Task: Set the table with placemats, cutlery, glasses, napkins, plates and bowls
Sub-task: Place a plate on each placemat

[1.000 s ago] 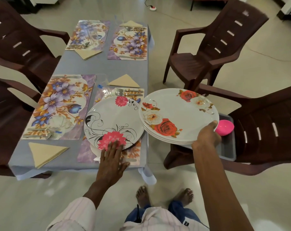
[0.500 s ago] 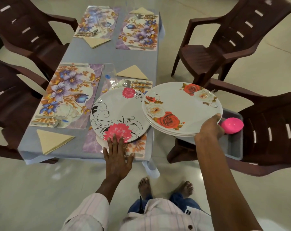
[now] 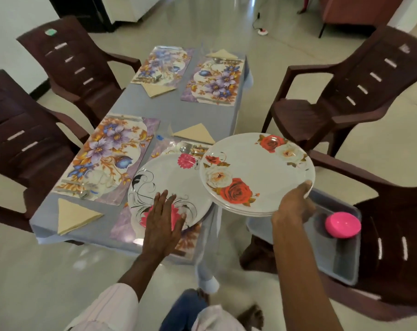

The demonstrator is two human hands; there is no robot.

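Head view. My left hand (image 3: 163,220) lies flat, fingers straight and slightly spread, on the near rim of the round white plate with a pink flower and black scrolls (image 3: 169,182). This plate sits on the near right placemat (image 3: 123,225). My right hand (image 3: 294,204) grips the near rim of a level stack of round white rose-printed plates (image 3: 255,173), thumb on top, at the table's right edge. The plateless purple-flowered placemat (image 3: 107,156) lies left of the stack. I judge the left hand to be nearer to it.

Soft daylight, glare on the floor (image 3: 202,25), motion blur, wide-angle bending at edges.
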